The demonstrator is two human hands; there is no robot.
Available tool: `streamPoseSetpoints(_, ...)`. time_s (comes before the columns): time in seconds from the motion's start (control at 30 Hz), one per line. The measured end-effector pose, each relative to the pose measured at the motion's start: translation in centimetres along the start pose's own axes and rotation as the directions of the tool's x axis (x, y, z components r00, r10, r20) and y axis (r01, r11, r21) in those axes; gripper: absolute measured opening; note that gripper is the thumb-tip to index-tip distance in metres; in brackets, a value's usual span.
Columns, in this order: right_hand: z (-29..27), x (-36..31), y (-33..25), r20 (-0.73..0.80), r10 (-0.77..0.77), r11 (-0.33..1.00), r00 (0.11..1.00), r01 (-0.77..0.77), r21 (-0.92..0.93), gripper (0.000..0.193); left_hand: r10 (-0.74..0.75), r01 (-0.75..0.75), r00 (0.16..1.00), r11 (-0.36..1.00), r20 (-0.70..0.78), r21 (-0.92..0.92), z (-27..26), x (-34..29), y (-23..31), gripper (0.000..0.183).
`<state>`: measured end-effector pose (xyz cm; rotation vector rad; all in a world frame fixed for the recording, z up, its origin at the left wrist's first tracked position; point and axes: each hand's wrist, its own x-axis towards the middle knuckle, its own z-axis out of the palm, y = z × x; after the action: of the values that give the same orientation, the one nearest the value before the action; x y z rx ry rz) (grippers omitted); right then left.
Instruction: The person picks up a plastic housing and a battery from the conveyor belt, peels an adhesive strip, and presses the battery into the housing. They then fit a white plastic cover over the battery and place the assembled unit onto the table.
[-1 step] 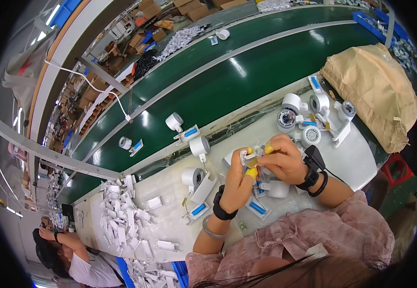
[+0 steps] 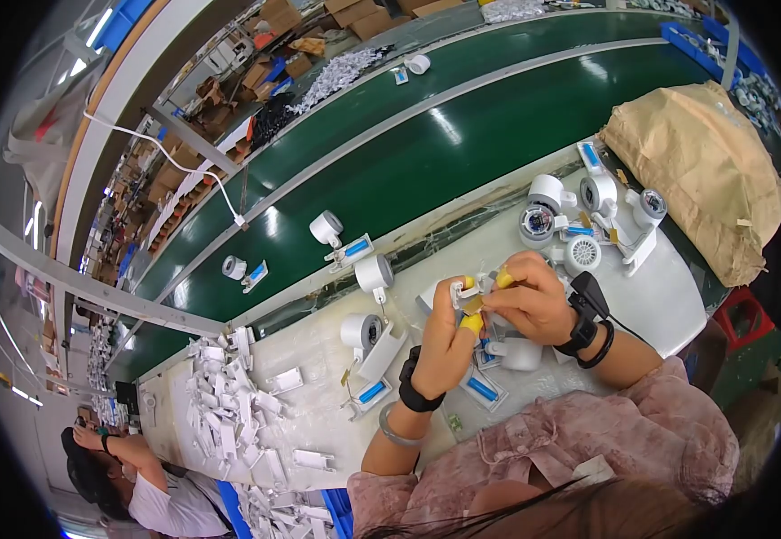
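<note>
Yellow covers sit on some fingertips of both hands. My left hand (image 2: 444, 352) is closed on a small white plastic part (image 2: 458, 293), thumb and fingers pinching it upright. At that part, a small yellowish-brown board (image 2: 472, 305) shows between the fingertips. My right hand (image 2: 534, 304) meets it from the right, its fingers bent and pinched at the board; what exactly lies between them is partly hidden. Just below the hands lie a white round-headed unit (image 2: 522, 355) and a white housing with a blue cell (image 2: 482, 388).
Several white-and-grey round units (image 2: 538, 223) stand at the right, before a brown paper bag (image 2: 696, 171). White plastic parts (image 2: 229, 404) are heaped at the left. Beyond the table runs a green conveyor (image 2: 408, 171) carrying units. Another person (image 2: 152, 485) sits at the lower left.
</note>
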<state>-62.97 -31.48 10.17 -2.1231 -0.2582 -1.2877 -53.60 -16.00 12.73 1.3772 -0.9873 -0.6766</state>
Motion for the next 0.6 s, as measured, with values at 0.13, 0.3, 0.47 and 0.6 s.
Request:
streamPoseSetpoints(0.13, 0.1, 0.1, 0.0, -0.025, 0.002, 1.0, 1.0, -0.002, 0.001, 0.028, 0.001, -0.001, 1.0, 1.0, 0.004, 0.024, 0.1, 0.0, 0.3, 0.039)
streamPoseSetpoints(0.3, 0.0, 0.1, 0.0, -0.023, 0.0, 1.0, 1.0, 0.0, -0.004, 0.027, 0.019, -0.018, 1.0, 0.999, -0.009, 0.031, 0.3, -0.1, 0.0, 0.039)
streamPoseSetpoints(0.47, 0.0, 0.3, 0.0, -0.032, 0.002, 1.0, 0.999, -0.002, -0.002, 0.026, 0.012, -0.011, 1.0, 0.994, 0.004, -0.112, 0.3, -0.1, -0.4, 0.041)
streamPoseSetpoints(0.6, -0.1, 0.4, -0.3, -0.024, 0.012, 1.0, 1.0, -0.012, -0.001, 0.026, 0.05, -0.056, 0.997, 0.99, -0.052, -0.131, 0.9, -0.5, -1.2, 0.043)
